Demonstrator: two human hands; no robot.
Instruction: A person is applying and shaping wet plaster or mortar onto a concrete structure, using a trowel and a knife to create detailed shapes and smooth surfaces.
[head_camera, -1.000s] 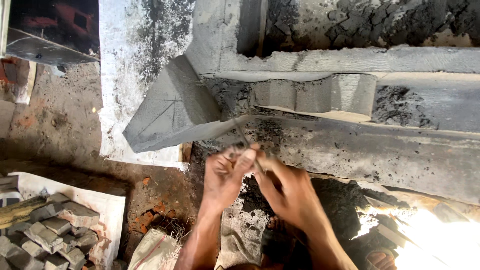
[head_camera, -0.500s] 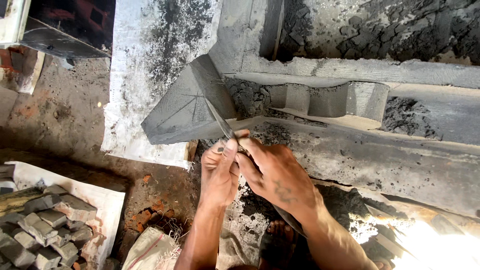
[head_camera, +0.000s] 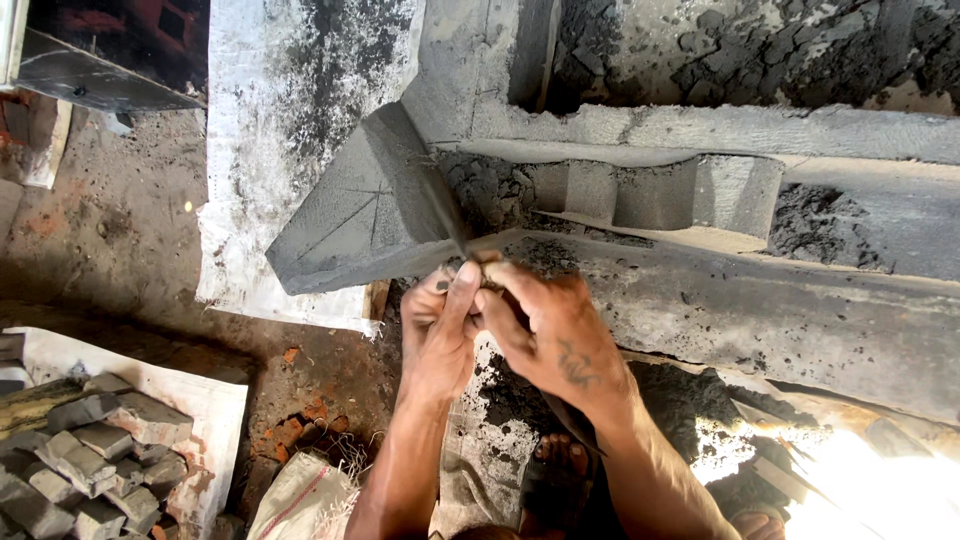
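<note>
A thin, flat grey metal blade (head_camera: 447, 215) is gripped at its lower end by both hands; the left hand (head_camera: 440, 335) is closed with the thumb pressed up along the tool, and the right hand (head_camera: 545, 335) is curled shut over the same end. The blade tip is laid on the sloped face of a grey wedge-shaped mould of packed sand (head_camera: 365, 215), where scribed lines cross; the wedge adjoins a long grey moulded channel (head_camera: 640, 190). Too much pressure would probably crumble the damp edge or gouge the face; a slip could be caused by the crowded grip. The handle is hidden by the fingers; glare washes out the lower right corner.
</note>
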